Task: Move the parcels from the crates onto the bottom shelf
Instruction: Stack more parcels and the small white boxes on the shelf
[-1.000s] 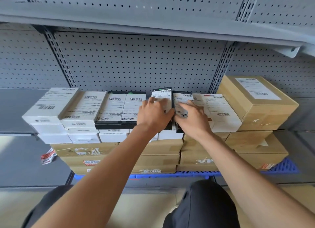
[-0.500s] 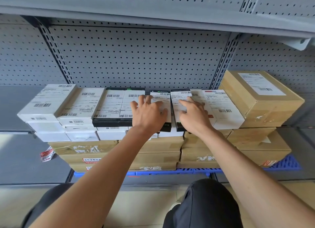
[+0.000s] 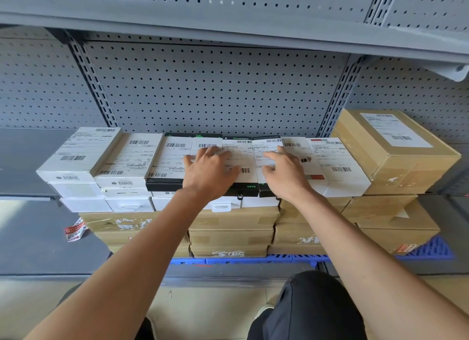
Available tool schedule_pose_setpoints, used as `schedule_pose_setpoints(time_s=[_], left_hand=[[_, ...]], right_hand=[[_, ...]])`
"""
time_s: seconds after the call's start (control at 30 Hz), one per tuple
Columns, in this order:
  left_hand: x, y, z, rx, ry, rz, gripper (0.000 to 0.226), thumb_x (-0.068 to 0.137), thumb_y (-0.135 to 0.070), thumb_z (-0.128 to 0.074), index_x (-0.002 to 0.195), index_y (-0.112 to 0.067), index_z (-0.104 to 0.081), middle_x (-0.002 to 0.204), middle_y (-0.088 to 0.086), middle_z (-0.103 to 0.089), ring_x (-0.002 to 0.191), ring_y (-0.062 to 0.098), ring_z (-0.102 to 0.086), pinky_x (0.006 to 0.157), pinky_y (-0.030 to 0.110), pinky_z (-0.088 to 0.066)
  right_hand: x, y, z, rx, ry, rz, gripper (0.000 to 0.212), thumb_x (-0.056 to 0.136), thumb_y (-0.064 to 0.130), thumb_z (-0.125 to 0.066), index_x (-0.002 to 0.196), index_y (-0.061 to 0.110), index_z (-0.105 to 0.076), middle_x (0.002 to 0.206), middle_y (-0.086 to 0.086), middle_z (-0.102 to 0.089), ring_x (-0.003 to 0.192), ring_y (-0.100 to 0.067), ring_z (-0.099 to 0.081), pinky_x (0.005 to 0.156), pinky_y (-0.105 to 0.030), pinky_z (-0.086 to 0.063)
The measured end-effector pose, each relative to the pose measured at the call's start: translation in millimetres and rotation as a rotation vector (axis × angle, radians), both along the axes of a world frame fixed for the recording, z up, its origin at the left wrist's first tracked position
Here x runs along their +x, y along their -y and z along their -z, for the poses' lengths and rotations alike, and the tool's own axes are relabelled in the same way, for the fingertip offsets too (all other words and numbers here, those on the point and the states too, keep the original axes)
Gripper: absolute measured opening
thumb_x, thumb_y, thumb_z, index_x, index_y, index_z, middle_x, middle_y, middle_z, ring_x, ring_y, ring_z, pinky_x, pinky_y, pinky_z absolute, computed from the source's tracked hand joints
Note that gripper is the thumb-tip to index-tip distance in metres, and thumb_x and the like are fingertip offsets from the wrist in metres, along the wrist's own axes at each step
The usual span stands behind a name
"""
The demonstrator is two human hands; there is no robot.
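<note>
A row of small white and black parcels with barcode labels lies on top of stacked brown cartons [image 3: 231,220] on the bottom shelf. My left hand [image 3: 209,173] lies flat with spread fingers on a black labelled parcel [image 3: 239,162] in the middle of the row. My right hand [image 3: 285,174] rests with fingers spread on the neighbouring black parcel [image 3: 266,151] and the white parcel [image 3: 295,146] beside it. Both parcels lie flat in the row. A larger brown carton [image 3: 396,156] stands at the right end.
A grey pegboard [image 3: 215,90] backs the shelf, and an upper shelf [image 3: 228,22] overhangs it. A blue plastic pallet [image 3: 431,250] shows under the cartons. A red and white scrap [image 3: 74,229] lies on the grey shelf at the left. My dark-clothed knee [image 3: 309,304] is below.
Both hands have flattened from gripping the two black parcels to resting on them. The parcels have settled flat into the row. The camera has moved closer.
</note>
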State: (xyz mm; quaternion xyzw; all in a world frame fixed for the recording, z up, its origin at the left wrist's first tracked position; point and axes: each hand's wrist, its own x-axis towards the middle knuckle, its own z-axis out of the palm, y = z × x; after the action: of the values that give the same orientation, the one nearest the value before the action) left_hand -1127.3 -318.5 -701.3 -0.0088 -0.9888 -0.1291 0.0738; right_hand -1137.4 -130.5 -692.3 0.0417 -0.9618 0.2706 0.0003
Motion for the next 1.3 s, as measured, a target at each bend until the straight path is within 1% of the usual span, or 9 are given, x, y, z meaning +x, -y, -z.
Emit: schedule_pose_setpoints(time_s=[0.07,0.23,0.33,0.47,0.67,0.83,0.97,1.1,1.3], left_hand=[[-1.8,0.7,0.0,0.006,-0.011,-0.003,0.049,0.096,-0.057,-0.046,0.138,-0.033,-0.056,0.152,-0.005,-0.043,0.140,0.020,-0.032,0.112,0.051,-0.023],[-7.4,4.1,4.6,0.012,-0.038,-0.021,0.051,0.095,-0.063,-0.048,0.133,-0.031,-0.061,0.146,-0.008,-0.049,0.135,0.019,-0.034,0.104,0.048,-0.024],[-8.1,4.0,6.5,0.003,-0.057,-0.027,0.053,0.095,-0.066,-0.047,0.131,-0.031,-0.062,0.144,-0.008,-0.050,0.134,0.020,-0.035,0.105,0.048,-0.024],[-9.2,3.7,7.9,-0.005,-0.055,-0.029,0.055,0.095,-0.067,-0.045,0.134,-0.032,-0.060,0.145,-0.008,-0.049,0.135,0.020,-0.034,0.108,0.049,-0.024],[-3.7,10.4,9.5,-0.010,-0.016,0.045,0.070,0.088,-0.079,-0.036,0.143,-0.038,-0.050,0.155,-0.007,-0.039,0.144,0.020,-0.025,0.113,0.055,-0.018],[0.1,19.9,13.0,-0.092,-0.016,0.109,0.089,0.078,-0.092,-0.020,0.146,-0.041,-0.045,0.159,-0.006,-0.034,0.147,0.019,-0.021,0.114,0.058,-0.020],[1.1,19.6,14.8,-0.119,-0.023,0.110,0.091,0.078,-0.092,-0.018,0.147,-0.039,-0.044,0.159,-0.006,-0.033,0.147,0.018,-0.021,0.114,0.057,-0.021],[1.5,21.1,13.2,-0.101,-0.019,0.113,0.094,0.077,-0.092,-0.015,0.148,-0.038,-0.044,0.159,-0.006,-0.034,0.147,0.019,-0.021,0.115,0.058,-0.021],[1.7,23.2,13.2,-0.103,-0.013,0.109,0.093,0.078,-0.091,-0.016,0.147,-0.036,-0.045,0.159,-0.005,-0.034,0.148,0.019,-0.022,0.116,0.058,-0.020]], right_hand=[[-2.0,2.1,-0.4,0.039,-0.006,-0.006,0.048,0.102,0.022,-0.047,0.150,0.023,-0.045,0.164,-0.008,-0.023,0.149,-0.030,-0.022,0.119,-0.045,-0.021],[-8.4,2.4,3.4,0.129,-0.052,-0.050,0.047,0.104,0.026,-0.043,0.151,0.021,-0.044,0.162,-0.013,-0.026,0.152,-0.028,-0.017,0.122,-0.043,-0.021],[-11.0,1.3,8.8,0.197,-0.073,-0.067,0.046,0.106,0.031,-0.038,0.151,0.022,-0.043,0.162,-0.015,-0.025,0.152,-0.033,-0.015,0.124,-0.045,-0.018],[-11.6,1.0,11.3,0.273,-0.112,-0.082,0.047,0.107,0.035,-0.034,0.150,0.020,-0.044,0.156,-0.013,-0.035,0.150,-0.035,-0.020,0.122,-0.046,-0.020],[-13.3,2.6,8.6,0.186,-0.061,-0.067,0.046,0.106,0.036,-0.037,0.149,0.020,-0.044,0.160,-0.012,-0.029,0.153,-0.031,-0.013,0.121,-0.050,-0.023],[-5.5,-1.1,9.6,0.233,-0.093,-0.073,0.046,0.105,0.038,-0.037,0.147,0.019,-0.047,0.157,-0.008,-0.032,0.151,-0.029,-0.014,0.118,-0.049,-0.024],[-7.6,-1.7,15.0,0.207,-0.085,-0.079,0.048,0.106,0.038,-0.037,0.150,0.021,-0.042,0.161,-0.007,-0.029,0.153,-0.029,-0.011,0.123,-0.049,-0.019],[-9.6,-1.4,17.6,0.209,-0.103,-0.080,0.048,0.105,0.037,-0.038,0.149,0.022,-0.044,0.160,-0.007,-0.032,0.153,-0.029,-0.014,0.123,-0.048,-0.019],[-7.2,0.2,13.5,0.207,-0.104,-0.077,0.048,0.105,0.037,-0.037,0.150,0.021,-0.044,0.163,-0.010,-0.026,0.153,-0.029,-0.013,0.123,-0.044,-0.014]])
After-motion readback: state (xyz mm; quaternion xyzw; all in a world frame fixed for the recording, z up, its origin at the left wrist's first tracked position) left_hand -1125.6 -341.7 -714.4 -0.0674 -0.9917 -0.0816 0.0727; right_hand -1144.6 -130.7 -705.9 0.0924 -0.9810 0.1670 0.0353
